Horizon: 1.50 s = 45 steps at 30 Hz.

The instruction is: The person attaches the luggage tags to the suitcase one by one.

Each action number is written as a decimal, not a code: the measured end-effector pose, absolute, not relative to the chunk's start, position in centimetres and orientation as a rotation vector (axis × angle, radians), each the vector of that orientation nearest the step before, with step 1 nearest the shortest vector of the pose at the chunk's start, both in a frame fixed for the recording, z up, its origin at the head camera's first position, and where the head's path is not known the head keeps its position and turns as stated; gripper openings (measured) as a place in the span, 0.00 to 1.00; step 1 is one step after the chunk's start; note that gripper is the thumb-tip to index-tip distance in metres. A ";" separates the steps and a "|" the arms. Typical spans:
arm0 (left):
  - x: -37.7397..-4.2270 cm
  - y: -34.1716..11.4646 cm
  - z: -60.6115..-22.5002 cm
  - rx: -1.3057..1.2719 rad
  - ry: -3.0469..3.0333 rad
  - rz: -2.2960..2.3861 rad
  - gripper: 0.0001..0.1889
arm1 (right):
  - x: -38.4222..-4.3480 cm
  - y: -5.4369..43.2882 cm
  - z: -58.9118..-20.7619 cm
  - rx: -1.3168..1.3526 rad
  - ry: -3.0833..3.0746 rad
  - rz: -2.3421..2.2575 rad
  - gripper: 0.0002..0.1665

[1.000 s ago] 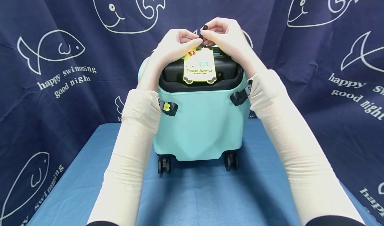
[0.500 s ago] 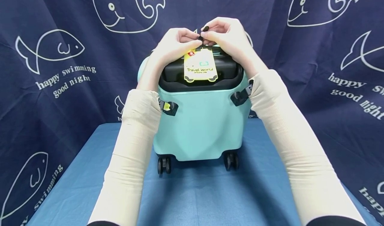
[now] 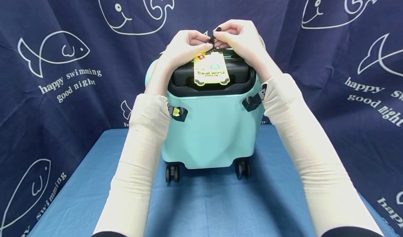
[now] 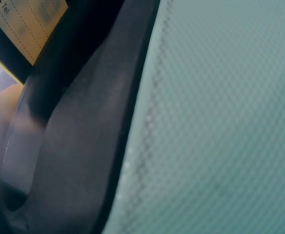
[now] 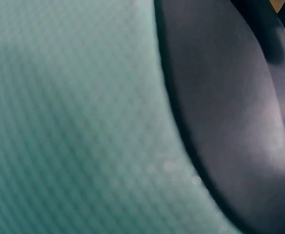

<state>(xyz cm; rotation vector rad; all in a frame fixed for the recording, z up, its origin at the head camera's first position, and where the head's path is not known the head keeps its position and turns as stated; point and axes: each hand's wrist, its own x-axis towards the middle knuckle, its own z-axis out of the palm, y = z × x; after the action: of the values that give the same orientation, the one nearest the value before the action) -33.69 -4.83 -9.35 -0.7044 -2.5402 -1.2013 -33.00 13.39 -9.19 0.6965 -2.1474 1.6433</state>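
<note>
A mint-green suitcase [image 3: 209,132] stands upright with its black carry handle [image 3: 240,71] facing me. Over that handle hangs a yellow-edged luggage tag [image 3: 211,69] printed "Travel World". Its black strap [image 3: 212,40] rises between both hands. My left hand [image 3: 185,46] pinches the strap's lower part just above the tag. With thumb and fingers, my right hand [image 3: 242,37] pinches the strap nearer its free end, which sticks up past the fingertips. In the left wrist view, the tag's lined back [image 4: 30,29] shows beyond the handle; the right wrist view holds mostly suitcase shell [image 5: 74,122].
The suitcase's black wheels [image 3: 172,173] rest on a blue cloth-covered table [image 3: 204,202]. Behind and to the sides hangs a navy curtain [image 3: 201,6] with white whale and fish drawings. Wrist cameras [image 3: 252,101] sit close to the suitcase's front.
My right hand has shifted slightly right, and the strap's free end has tilted right with it. The tag has swung a little to the right. Left hand and suitcase look nearly unchanged.
</note>
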 end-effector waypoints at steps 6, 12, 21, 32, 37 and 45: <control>-33.6 -4.8 -9.5 -0.710 -2.551 -1.180 0.22 | -33.2 13.4 -9.4 0.713 -2.100 1.694 0.13; -33.5 -4.9 -9.5 -0.723 -2.554 -1.157 0.23 | -33.3 13.4 -9.5 0.723 -2.088 1.693 0.13; -33.7 -4.9 -9.5 -0.717 -2.552 -1.160 0.24 | -33.4 13.3 -9.4 0.693 -2.143 1.549 0.11; -33.7 -5.0 -9.4 -0.712 -2.550 -1.153 0.23 | -33.4 13.4 -9.3 0.619 -2.247 1.322 0.15; -33.7 -4.9 -9.3 -0.708 -2.556 -1.139 0.23 | -33.4 13.5 -9.3 0.626 -2.239 1.247 0.10; -33.7 -5.0 -9.3 -0.681 -2.558 -1.146 0.23 | -33.3 13.6 -9.4 0.655 -2.237 1.279 0.06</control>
<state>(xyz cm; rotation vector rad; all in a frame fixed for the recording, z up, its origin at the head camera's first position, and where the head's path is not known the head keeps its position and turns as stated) -33.71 -4.97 -9.33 -0.6808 -2.5582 -1.1460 -33.28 13.59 -9.41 0.6549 -2.2373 1.2790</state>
